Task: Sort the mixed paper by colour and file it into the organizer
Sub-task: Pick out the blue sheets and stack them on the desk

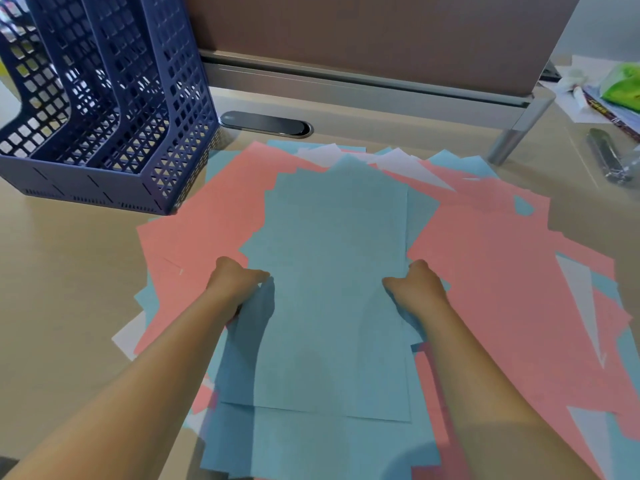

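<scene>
Head view, looking down at a tan desk [69, 306]. Centre of frame: a stack of blue sheets [332, 289], edges roughly squared, lying on top of a wider spread of loose paper.

Left hand [239, 285] grips the stack's left edge, thumb on top, fingers curled under. Right hand [417, 289] grips the right edge the same way. Hands set apart, one at each side of the stack, both bare forearms running in from the bottom of the frame.

Under and around the stack: pink sheets [502, 271] fanned out left and right; white sheets [405, 164] poking out at the top of the spread, more white slivers at the right edge and at lower left. More blue paper shows at the bottom centre and at the fringes of the pile. Colours mixed throughout.

Upper left of frame: a blue mesh organizer [104, 109] with upright slots, standing on the desk, its near right corner touching the pink paper. No paper visible in its slots.

Top centre: an oval cable port [266, 123] in the desk, behind it a brown partition [363, 36] on a metal rail. Upper right: a clutter of papers and something bright green [621, 84], too blurred to identify
</scene>
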`<state>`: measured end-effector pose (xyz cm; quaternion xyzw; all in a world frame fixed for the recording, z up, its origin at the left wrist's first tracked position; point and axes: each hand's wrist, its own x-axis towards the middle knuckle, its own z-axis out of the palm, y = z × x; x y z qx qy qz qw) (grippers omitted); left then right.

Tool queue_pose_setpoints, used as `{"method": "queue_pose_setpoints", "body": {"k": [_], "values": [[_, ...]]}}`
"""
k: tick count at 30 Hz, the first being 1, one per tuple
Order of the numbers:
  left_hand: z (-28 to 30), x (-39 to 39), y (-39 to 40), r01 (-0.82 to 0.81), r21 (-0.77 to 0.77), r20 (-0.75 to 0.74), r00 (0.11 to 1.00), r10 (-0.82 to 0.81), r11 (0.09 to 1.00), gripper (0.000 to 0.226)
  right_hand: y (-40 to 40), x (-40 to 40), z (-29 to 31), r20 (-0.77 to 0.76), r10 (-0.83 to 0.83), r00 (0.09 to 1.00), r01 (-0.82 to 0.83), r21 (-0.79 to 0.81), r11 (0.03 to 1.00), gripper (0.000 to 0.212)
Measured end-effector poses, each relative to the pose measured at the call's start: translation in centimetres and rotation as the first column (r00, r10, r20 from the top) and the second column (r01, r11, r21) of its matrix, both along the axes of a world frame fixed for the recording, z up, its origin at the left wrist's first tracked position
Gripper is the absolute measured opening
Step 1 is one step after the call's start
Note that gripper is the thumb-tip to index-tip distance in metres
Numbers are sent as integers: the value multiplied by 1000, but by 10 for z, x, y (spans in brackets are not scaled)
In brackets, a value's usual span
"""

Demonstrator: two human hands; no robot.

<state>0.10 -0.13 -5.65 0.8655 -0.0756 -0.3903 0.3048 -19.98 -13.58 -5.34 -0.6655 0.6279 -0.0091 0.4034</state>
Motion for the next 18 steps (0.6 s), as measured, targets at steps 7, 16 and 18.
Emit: {"method": "queue_pose_setpoints", "body": {"k": [7, 16, 18], "values": [[10, -5, 9, 62, -126, -172, 982, -83, 990, 16, 9, -2, -3, 279, -92, 956, 56, 136, 989, 31], [3, 11, 7, -103, -279, -251, 968, 32, 955, 35, -7, -15, -5, 387, -133, 912, 187, -104, 977, 26], [3, 15, 2, -44, -242, -172, 985, 2, 969, 34, -16, -28, -6, 335, -187, 923, 224, -77, 971, 23]]}}
